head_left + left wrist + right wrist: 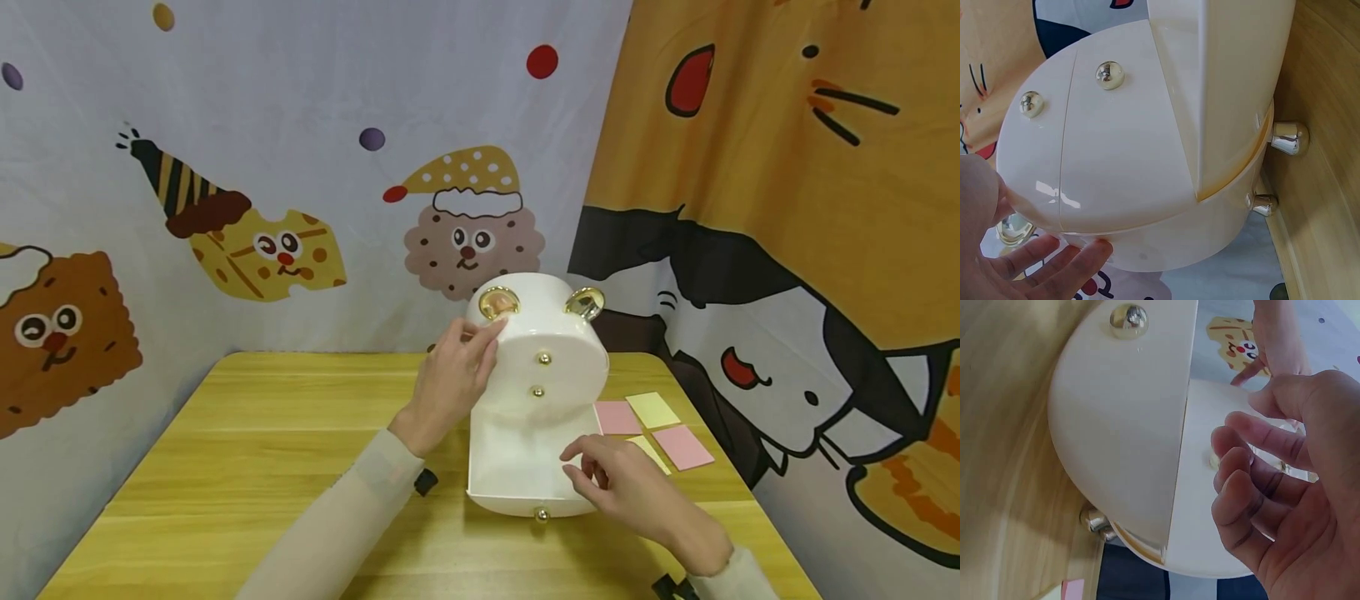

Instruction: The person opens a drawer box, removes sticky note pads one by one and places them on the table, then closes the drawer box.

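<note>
A glossy white storage box [555, 346] with a rounded top stands on the table, bearing gold ear-shaped pieces [587, 304] and small gold knobs [544, 358]. Its bottom drawer [517, 467] is pulled far out toward me, and the visible part of its inside holds nothing. My left hand [453, 375] touches the box's upper left side with fairly straight fingers [1079, 265], as the left wrist view shows. Over the drawer's front right corner hovers my right hand [626, 483], its fingers [1238, 506] loosely bent with nothing between them. A gold knob [1129, 320] sits on the drawer front.
Several pink and yellow paper squares [683, 447] lie on the wooden table [315, 417] right of the box. Behind the table hangs a cloth printed with cartoon figures [472, 242]. A small black object [425, 482] shows by the left wrist.
</note>
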`<act>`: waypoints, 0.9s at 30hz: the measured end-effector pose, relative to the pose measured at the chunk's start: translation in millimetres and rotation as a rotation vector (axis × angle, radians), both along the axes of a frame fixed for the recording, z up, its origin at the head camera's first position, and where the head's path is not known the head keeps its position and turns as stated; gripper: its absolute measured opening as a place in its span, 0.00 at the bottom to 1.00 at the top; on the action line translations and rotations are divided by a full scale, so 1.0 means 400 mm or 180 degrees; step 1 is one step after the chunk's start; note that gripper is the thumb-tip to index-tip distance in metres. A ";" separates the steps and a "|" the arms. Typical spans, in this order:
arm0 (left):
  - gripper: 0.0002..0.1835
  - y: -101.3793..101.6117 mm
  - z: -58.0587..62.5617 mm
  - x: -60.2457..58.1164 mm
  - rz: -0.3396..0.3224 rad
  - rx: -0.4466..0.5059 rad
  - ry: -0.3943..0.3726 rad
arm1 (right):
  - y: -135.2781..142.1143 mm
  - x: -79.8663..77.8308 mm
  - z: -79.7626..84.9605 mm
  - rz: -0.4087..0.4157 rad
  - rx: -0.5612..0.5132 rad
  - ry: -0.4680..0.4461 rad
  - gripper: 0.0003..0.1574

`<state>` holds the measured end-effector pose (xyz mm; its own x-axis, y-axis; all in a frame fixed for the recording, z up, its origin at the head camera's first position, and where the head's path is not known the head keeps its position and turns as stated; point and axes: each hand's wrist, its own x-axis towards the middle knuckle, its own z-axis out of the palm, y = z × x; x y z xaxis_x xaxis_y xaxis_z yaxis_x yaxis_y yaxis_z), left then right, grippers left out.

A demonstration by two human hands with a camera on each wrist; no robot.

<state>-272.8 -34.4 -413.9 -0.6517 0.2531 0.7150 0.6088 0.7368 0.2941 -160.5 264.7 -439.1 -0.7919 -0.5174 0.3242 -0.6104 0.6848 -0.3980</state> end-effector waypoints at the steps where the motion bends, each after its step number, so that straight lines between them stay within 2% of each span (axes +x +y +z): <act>1: 0.21 0.000 0.000 -0.001 0.0002 -0.0003 0.0019 | -0.002 0.000 -0.004 0.0070 -0.0025 0.0011 0.07; 7: 0.21 0.000 0.001 -0.002 0.0014 -0.0037 0.0046 | -0.014 0.009 -0.026 0.0492 -0.0110 0.0277 0.12; 11: 0.21 -0.001 0.001 0.000 0.0027 -0.0049 0.0008 | -0.021 0.017 -0.040 0.0659 -0.0101 0.0439 0.16; 23: 0.21 -0.001 0.000 0.000 0.0038 -0.0053 -0.0085 | -0.031 0.033 -0.053 0.1042 0.0030 0.0341 0.11; 27: 0.21 0.000 -0.001 0.001 0.0032 -0.0043 -0.0093 | -0.032 0.036 -0.060 0.1058 0.0163 0.0344 0.10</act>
